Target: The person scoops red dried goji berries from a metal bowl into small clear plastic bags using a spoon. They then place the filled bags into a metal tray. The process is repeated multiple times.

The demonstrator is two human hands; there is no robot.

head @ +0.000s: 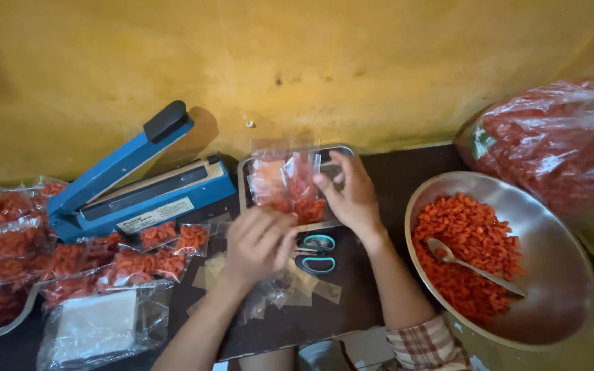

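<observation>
Left hand [257, 244] curled, fingers pinched on clear empty bags [273, 292] near the table's front edge. Small clear bag [288, 182] of orange-red pieces held over a metal tray [245, 180] at the back edge. Right hand [352, 196]: fingers loosely spread, fingertips gripping that bag's side.

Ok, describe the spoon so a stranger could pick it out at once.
Start at the big steel bowl on the right, heaped with orange-red pieces. The spoon lies in it, bowl end on the heap, handle slanting down toward the right. It is the only thin metal thing among the pieces.
</observation>
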